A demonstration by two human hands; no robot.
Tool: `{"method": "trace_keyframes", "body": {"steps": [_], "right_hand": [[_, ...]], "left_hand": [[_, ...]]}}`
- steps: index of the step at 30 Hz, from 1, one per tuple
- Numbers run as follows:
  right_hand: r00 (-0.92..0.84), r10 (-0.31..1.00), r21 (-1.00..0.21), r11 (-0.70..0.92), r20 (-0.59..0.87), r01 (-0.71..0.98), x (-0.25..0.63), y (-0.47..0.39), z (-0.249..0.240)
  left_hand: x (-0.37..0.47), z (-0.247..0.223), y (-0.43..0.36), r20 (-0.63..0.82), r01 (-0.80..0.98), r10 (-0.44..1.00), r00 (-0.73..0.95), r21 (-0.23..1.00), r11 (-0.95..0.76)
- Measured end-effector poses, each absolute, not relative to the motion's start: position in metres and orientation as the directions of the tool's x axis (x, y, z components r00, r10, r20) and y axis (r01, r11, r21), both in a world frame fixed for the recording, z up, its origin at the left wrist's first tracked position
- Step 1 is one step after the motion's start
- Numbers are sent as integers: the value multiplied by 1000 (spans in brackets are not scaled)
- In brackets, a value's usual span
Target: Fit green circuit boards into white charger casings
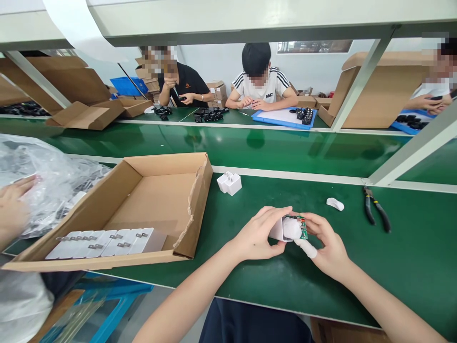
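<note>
Over the green bench, my left hand (254, 237) grips a white plug housing (276, 231) between thumb and fingers. My right hand (329, 250) holds a green circuit board (303, 227) at the housing's open side; how far it sits inside is hidden. A rounded white part (292, 228) shows in front of the board. White covering (307, 248) wraps my right thumb. Beyond my left hand are white plug adapters (230, 183) with metal prongs. A small curved white piece (335, 204) lies past my right hand.
Left of me, an open cardboard box (202, 209) holds a row of white plug adapters (107, 242). Pliers (375, 208) lie at the right. At far left, another person's hand (16, 205) touches a clear plastic bag (46, 176). Several people work across the bench.
</note>
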State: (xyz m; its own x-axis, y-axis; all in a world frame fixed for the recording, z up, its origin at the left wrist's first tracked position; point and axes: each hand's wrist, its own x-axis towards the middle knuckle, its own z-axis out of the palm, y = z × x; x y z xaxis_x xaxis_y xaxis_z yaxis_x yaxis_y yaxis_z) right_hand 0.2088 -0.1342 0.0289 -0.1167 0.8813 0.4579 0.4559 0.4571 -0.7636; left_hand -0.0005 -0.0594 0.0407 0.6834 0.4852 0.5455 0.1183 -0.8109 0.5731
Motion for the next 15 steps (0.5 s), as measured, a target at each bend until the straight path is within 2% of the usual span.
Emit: {"method": "trace_keyframes", "body": {"steps": [10,15], "right_hand": [[-152,869,-722,478,471,500,211,-135,28],[-182,811,-623,552,556,554,211,-135,36]], "left_hand": [[1,37,-59,556,139,486,675,551,-823],[1,35,-57,641,94,419,642,477,-874]]}}
